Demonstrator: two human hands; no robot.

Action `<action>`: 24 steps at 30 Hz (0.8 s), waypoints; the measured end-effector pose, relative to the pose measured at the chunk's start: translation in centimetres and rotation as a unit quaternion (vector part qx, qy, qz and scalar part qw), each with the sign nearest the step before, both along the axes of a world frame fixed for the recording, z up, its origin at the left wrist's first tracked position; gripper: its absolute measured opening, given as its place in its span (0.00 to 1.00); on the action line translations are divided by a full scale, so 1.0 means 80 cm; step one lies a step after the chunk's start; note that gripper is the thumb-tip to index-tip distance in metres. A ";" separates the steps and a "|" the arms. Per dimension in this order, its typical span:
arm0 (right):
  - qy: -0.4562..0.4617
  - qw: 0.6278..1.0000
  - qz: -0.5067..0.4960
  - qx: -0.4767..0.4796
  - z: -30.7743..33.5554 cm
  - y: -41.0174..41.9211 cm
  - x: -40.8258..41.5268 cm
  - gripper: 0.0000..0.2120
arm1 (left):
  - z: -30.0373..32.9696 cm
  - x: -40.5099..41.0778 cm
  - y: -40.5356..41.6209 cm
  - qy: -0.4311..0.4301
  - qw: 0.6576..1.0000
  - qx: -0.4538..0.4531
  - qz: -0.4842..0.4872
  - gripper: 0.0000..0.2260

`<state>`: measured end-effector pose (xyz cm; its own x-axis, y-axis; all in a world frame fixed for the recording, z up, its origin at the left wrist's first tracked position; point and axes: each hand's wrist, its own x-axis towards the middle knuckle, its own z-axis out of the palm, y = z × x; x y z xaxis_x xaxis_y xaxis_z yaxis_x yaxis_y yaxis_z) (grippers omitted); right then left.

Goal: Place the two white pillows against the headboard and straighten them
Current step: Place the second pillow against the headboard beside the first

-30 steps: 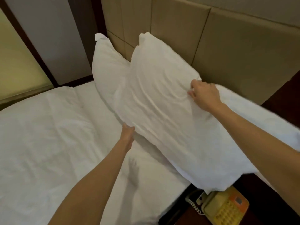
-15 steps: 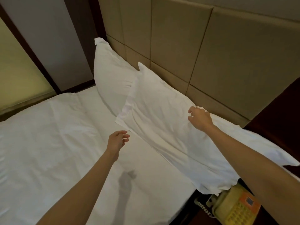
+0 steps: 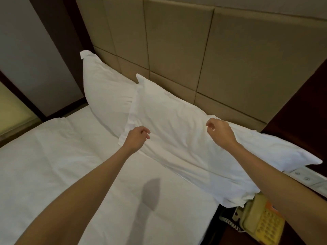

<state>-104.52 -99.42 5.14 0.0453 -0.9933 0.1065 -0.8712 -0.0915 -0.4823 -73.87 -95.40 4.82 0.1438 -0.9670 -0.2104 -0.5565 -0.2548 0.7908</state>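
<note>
Two white pillows lean on the tan padded headboard (image 3: 177, 41). The far pillow (image 3: 106, 89) stands in the left corner. The near pillow (image 3: 177, 131) overlaps its right edge and slopes down toward the bed's right side. My left hand (image 3: 137, 138) hovers over the near pillow's lower left corner flap, fingers loosely curled and holding nothing. My right hand (image 3: 219, 131) is above the near pillow's upper edge, fingers loosely curled, with no fabric in it.
White bedding (image 3: 62, 165) covers the mattress. A yellow telephone (image 3: 261, 220) sits on the dark nightstand at lower right, partly under the near pillow's corner. A switch panel (image 3: 304, 177) lies beside it. A dark wood frame (image 3: 297, 106) borders the headboard's right.
The near pillow came down from being held up and now rests against the headboard. My right hand let go of its top edge, and my left hand moved up to its lower left corner.
</note>
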 end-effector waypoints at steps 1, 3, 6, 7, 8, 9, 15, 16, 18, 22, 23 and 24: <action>0.018 1.000 0.005 -0.005 -0.004 -0.010 -0.004 0.11 | 0.003 -0.005 -0.022 -0.024 1.000 -0.010 -0.015 0.14; 0.075 0.997 0.009 0.008 -0.013 -0.030 -0.010 0.15 | 0.008 -0.015 -0.066 -0.084 0.995 -0.032 -0.041 0.13; 0.164 0.982 -0.007 0.093 -0.029 -0.057 -0.019 0.29 | 0.013 -0.034 -0.133 -0.239 0.960 -0.078 -0.119 0.14; 0.188 0.974 -0.012 0.129 -0.036 -0.064 -0.022 0.34 | 0.013 -0.041 -0.154 -0.302 0.937 -0.092 -0.150 0.16; 0.209 0.965 -0.012 0.159 -0.042 -0.068 -0.025 0.39 | 0.013 -0.048 -0.172 -0.359 0.911 -0.101 -0.178 0.18; 0.231 0.956 -0.009 0.178 -0.050 -0.070 -0.028 0.43 | 0.013 -0.054 -0.190 -0.409 0.883 -0.107 -0.204 0.21; 0.287 0.944 -0.004 0.165 -0.100 -0.075 -0.031 0.43 | -0.010 -0.080 -0.269 -0.551 0.759 -0.091 -0.335 0.39; 0.275 0.949 -0.003 0.156 -0.103 -0.075 -0.032 0.40 | -0.017 -0.083 -0.272 -0.561 0.750 -0.081 -0.342 0.42; 0.235 0.961 0.010 0.145 -0.108 -0.071 -0.030 0.33 | -0.032 -0.089 -0.270 -0.593 0.726 -0.066 -0.341 0.43; 0.161 0.978 0.043 0.123 -0.088 -0.058 -0.020 0.15 | -0.041 -0.093 -0.259 -0.613 0.714 -0.075 -0.330 0.27; 0.133 0.985 0.038 0.104 -0.072 -0.062 -0.019 0.10 | -0.035 -0.091 -0.259 -0.599 0.731 -0.086 -0.317 0.23; 0.100 0.991 0.032 0.084 -0.049 -0.065 -0.016 0.06 | -0.025 -0.087 -0.258 -0.578 0.753 -0.098 -0.297 0.19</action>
<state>-105.80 -104.64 1.21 0.1114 -0.9907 -0.0784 -0.9462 -0.0816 -0.3132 -80.83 -116.02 2.83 -0.3491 -0.9291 -0.1221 -0.8720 0.3698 -0.3207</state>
